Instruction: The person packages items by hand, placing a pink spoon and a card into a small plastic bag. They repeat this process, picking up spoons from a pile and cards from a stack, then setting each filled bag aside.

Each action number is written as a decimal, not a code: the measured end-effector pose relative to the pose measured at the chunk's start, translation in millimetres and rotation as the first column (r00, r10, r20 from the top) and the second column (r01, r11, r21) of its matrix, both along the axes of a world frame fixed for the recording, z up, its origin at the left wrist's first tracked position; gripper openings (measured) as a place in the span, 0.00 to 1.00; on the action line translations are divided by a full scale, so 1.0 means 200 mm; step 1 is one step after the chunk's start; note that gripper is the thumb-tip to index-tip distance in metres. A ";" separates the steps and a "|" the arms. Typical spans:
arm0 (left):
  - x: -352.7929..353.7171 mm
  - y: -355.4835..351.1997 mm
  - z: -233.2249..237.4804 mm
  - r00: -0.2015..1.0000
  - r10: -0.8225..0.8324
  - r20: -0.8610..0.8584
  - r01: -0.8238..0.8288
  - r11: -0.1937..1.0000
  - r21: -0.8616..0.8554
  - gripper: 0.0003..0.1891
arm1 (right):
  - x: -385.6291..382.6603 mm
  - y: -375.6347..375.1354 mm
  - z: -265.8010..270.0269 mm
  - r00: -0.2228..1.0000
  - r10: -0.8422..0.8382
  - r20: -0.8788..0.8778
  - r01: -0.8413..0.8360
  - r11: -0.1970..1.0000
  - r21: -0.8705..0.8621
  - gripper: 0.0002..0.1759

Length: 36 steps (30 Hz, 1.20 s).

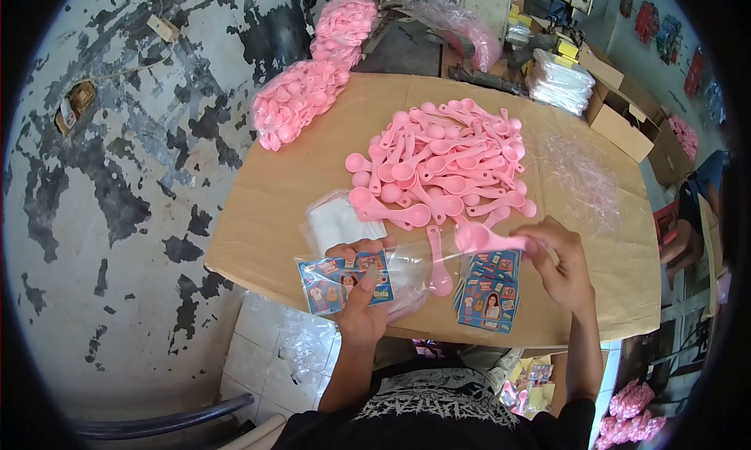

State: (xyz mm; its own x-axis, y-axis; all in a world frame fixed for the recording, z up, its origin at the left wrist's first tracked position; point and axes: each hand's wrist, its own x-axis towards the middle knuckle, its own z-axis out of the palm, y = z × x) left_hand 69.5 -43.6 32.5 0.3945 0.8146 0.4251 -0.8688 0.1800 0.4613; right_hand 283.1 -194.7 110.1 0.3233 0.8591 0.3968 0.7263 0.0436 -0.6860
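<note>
The left hand [361, 297] pressed a printed blue card [344, 282] against a clear plastic pouch [407, 266], thumb on top; the pouch's contents were blurred. Just beside it, the right hand [559, 266] pinched a pink plastic spoon [477, 237] by the handle, lying crosswise, bowl pointing left. Beyond lay a heap of pink spoons [442, 164].

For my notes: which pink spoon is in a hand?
The spoon pinched by the right hand, above the card stack; no fingers grip any other.
</note>
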 end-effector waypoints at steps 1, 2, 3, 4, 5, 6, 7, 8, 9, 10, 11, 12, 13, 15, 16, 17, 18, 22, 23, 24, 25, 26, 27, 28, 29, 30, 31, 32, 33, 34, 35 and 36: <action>0.01 -0.01 0.01 1.000 0.001 0.000 -0.001 1.000 -0.008 0.18 | -0.01 -0.03 0.02 1.000 0.014 0.017 -0.014 1.000 0.002 0.11; 0.03 -0.02 0.01 1.000 0.002 -0.001 -0.002 1.000 -0.017 0.18 | -0.02 -0.05 0.03 0.999 0.027 0.034 -0.028 1.000 0.002 0.11; 0.04 -0.03 0.01 1.000 -0.021 -0.005 0.021 1.000 -0.006 0.18 | -0.03 -0.07 0.04 0.998 0.040 0.049 -0.040 0.999 0.001 0.11; 0.05 -0.04 0.01 0.999 -0.044 -0.013 0.044 0.999 0.005 0.19 | -0.04 -0.07 0.05 0.995 0.069 0.070 -0.070 0.998 0.009 0.11; 0.06 -0.06 0.01 0.997 -0.068 -0.023 0.068 0.998 0.017 0.19 | -0.06 -0.07 0.06 0.994 0.082 0.078 -0.082 0.997 -0.002 0.11; 0.07 -0.08 0.01 0.995 -0.102 -0.007 0.102 0.995 -0.007 0.19 | -0.08 -0.06 0.07 0.992 0.096 0.084 -0.095 0.995 -0.012 0.10; 0.09 -0.11 0.00 0.991 -0.135 0.008 0.135 0.990 -0.030 0.20 | -0.10 -0.05 0.07 0.990 0.111 0.089 -0.109 0.994 -0.021 0.10; 0.10 -0.14 0.00 0.986 -0.166 0.022 0.167 0.985 -0.051 0.20 | -0.13 -0.02 0.08 0.988 0.129 0.085 -0.130 0.991 0.008 0.10; 0.11 -0.17 0.00 0.983 -0.184 0.032 0.186 0.976 -0.110 0.20 | -0.17 0.01 0.08 0.986 0.148 0.079 -0.151 0.988 0.037 0.10; 0.13 -0.20 0.01 0.979 -0.199 0.042 0.203 0.965 -0.168 0.19 | -0.19 0.02 0.08 0.984 0.177 0.024 -0.178 0.983 0.039 0.10; 0.14 -0.22 0.02 0.975 -0.214 0.053 0.221 0.949 -0.223 0.19 | -0.21 0.03 0.08 0.978 0.205 -0.032 -0.203 0.978 0.044 0.10; 0.15 -0.23 0.01 0.969 -0.240 0.058 0.247 0.928 -0.279 0.19 | -0.22 0.03 0.09 0.962 0.237 -0.139 -0.236 0.971 0.024 0.11; 0.15 -0.24 0.01 0.956 -0.283 0.081 0.294 0.900 -0.321 0.21 | -0.22 0.02 0.11 0.964 0.231 -0.130 -0.231 0.973 0.017 0.11; 0.15 -0.25 0.01 0.921 -0.366 0.137 0.390 0.834 -0.390 0.26 | -0.19 -0.01 0.16 0.984 0.179 0.004 -0.179 0.984 0.020 0.12; 0.15 -0.26 0.00 0.909 -0.401 0.115 0.414 0.832 -0.371 0.31 | -0.17 -0.03 0.20 0.984 0.125 0.129 -0.131 0.991 0.037 0.12; 0.15 -0.27 -0.01 0.895 -0.435 0.092 0.439 0.828 -0.351 0.37 | -0.17 -0.07 0.24 0.997 0.053 0.058 -0.064 0.977 0.204 0.11; 0.15 -0.27 -0.03 0.880 -0.469 0.070 0.464 0.822 -0.329 0.42 | -0.16 -0.11 0.28 1.000 -0.006 -0.021 0.014 0.933 0.360 0.10; 0.17 -0.24 0.00 0.909 -0.110 -0.402 0.122 0.993 0.003 0.63 | -0.13 -0.06 0.37 0.975 -0.075 0.208 0.019 0.966 0.256 0.06; 0.17 -0.23 0.04 0.851 0.119 -0.511 0.047 0.953 0.300 0.62 | -0.13 -0.05 0.38 0.985 -0.078 0.153 0.039 0.969 0.243 0.06; 0.17 -0.21 0.10 0.766 0.363 -0.530 0.014 0.815 0.579 0.61 | -0.13 -0.05 0.41 0.992 -0.081 0.098 0.057 0.972 0.230 0.06; 0.17 -0.21 0.16 0.662 0.592 -0.461 0.019 0.601 0.799 0.60 | -0.15 -0.05 0.42 0.996 -0.079 0.045 0.068 0.975 0.210 0.07; 0.19 -0.25 0.22 0.590 0.702 -0.399 -0.032 0.514 0.857 0.50 | -0.17 -0.02 0.39 0.999 -0.048 -0.005 0.048 0.975 0.216 0.06; 0.21 -0.25 0.21 0.595 0.698 -0.397 0.005 0.491 0.871 0.44 | -0.17 0.00 0.37 0.997 0.005 0.076 -0.015 0.992 0.128 0.06; 0.22 -0.24 0.18 0.600 0.695 -0.396 0.045 0.464 0.885 0.39 | -0.18 0.02 0.35 0.987 0.065 0.148 -0.071 0.997 0.038 0.06; 0.23 -0.24 0.17 0.606 0.693 -0.390 0.087 0.430 0.898 0.34 | -0.18 0.03 0.33 0.969 0.126 0.213 -0.118 0.992 -0.050 0.06; 0.19 -0.27 0.24 0.608 0.295 -0.737 0.321 0.758 0.568 0.20 | -0.18 0.04 0.31 0.981 0.123 0.148 -0.129 0.991 0.036 0.07; 0.18 -0.27 0.23 0.647 0.147 -0.749 0.368 0.799 0.475 0.21 | -0.17 0.05 0.30 0.995 0.040 0.089 -0.059 0.973 0.222 0.08; 0.17 -0.26 0.20 0.673 -0.004 -0.740 0.421 0.824 0.378 0.21 | -0.17 0.06 0.30 0.999 -0.030 0.018 0.021 0.918 0.396 0.08; 0.16 -0.26 0.18 0.685 -0.157 -0.712 0.479 0.833 0.278 0.22 | -0.17 0.05 0.29 0.999 -0.023 -0.034 0.034 0.924 0.381 0.08; 0.13 -0.26 0.20 0.623 -0.370 -0.689 0.591 0.799 0.106 0.20 | -0.17 0.04 0.28 0.996 -0.017 -0.087 0.048 0.929 0.366 0.09; 0.11 -0.26 0.19 0.600 -0.423 -0.679 0.652 0.750 0.109 0.20 | -0.17 0.03 0.27 0.990 -0.013 -0.140 0.062 0.934 0.352 0.09; 0.10 -0.25 0.16 0.568 -0.475 -0.672 0.710 0.696 0.108 0.21 | -0.14 -0.01 0.23 0.992 0.047 -0.114 -0.021 0.976 0.216 0.09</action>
